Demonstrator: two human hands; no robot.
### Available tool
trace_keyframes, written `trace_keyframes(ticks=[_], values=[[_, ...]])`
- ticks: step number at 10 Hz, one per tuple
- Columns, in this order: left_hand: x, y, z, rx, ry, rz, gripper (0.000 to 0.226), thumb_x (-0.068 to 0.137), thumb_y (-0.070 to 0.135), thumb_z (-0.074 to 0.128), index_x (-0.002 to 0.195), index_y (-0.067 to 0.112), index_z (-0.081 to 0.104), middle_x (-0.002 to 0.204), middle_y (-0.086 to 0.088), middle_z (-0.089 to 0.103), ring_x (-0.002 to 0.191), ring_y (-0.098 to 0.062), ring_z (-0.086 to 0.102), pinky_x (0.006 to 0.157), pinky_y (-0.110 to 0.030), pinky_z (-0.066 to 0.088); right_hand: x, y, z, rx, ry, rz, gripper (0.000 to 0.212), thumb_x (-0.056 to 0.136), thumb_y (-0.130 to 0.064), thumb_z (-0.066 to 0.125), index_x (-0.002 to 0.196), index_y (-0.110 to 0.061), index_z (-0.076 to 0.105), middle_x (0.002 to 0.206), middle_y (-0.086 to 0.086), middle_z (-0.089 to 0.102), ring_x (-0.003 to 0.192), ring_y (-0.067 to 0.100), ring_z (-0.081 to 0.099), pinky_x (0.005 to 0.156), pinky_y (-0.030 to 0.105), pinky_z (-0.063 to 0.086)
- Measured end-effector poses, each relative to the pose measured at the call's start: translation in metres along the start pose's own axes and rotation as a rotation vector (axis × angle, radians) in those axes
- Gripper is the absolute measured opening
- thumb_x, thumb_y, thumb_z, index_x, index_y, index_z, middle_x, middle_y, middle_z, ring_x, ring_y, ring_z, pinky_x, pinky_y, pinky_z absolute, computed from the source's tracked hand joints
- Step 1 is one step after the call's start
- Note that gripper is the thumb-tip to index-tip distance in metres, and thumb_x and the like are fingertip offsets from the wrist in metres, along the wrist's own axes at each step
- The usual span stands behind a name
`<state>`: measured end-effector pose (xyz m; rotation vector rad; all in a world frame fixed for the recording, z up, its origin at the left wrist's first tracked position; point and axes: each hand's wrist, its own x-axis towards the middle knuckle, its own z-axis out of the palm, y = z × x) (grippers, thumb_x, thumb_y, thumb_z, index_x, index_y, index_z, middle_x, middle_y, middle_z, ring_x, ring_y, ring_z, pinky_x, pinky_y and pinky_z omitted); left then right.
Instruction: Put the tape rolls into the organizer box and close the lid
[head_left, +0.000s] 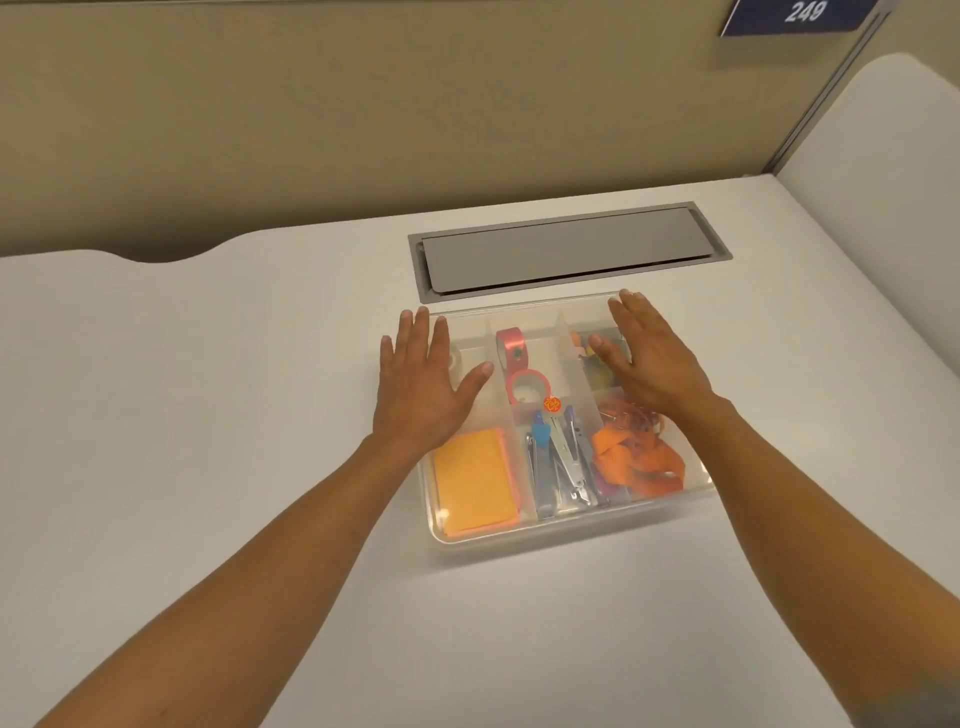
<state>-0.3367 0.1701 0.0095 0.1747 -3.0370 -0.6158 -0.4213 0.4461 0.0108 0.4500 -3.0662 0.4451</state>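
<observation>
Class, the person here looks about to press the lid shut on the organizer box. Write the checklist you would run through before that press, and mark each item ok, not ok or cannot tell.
1. Pink tape rolls inside the organizer box, in the middle rear compartment: ok.
2. Clear tape roll in the rear left compartment: ok, though partly hidden by the left hand.
3. No tape rolls visible on the desk: ok.
4. Lid lying over the box: ok.
5. Both hands flat on the lid, right hand near the far right corner: ok.
6. Lid latched all round: cannot tell.
</observation>
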Motion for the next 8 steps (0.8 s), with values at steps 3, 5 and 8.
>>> trace_keyframes(ticks=[3,5,8], values=[[-0.001,0.001,0.007,0.031,0.006,-0.036,0.101,0.078,0.081,0.023,0.154,0.015,0.007,0.164,-0.007,0.002,0.15,-0.024,-0.003,0.121,-0.042,0.003,0.005,0.005,0.007,0.013,0.03,-0.02,0.076,0.087,-0.072,0.021,0.145,-0.024,0.027,0.158,0.001,0.022,0.145,0.019,0.017,0.11,0.036,0.016],[-0.003,0.003,0.005,0.0,0.025,-0.036,0.1,0.081,0.078,0.029,0.153,0.013,0.008,0.164,-0.007,0.005,0.15,-0.023,-0.001,0.121,-0.04,0.003,0.006,0.005,0.004,0.076,0.018,-0.021,0.077,0.085,-0.072,0.029,0.144,-0.022,0.029,0.156,0.002,0.026,0.144,0.021,0.022,0.111,0.038,0.019],[-0.008,0.007,-0.005,-0.107,0.084,-0.006,0.083,0.09,0.067,0.028,0.153,0.015,0.014,0.163,-0.006,0.012,0.15,-0.022,0.003,0.12,-0.038,-0.001,-0.009,-0.014,-0.007,-0.306,0.2,-0.18,0.039,0.098,-0.037,0.038,0.114,-0.01,0.06,0.126,0.011,0.061,0.129,0.029,0.047,0.114,0.049,0.021]])
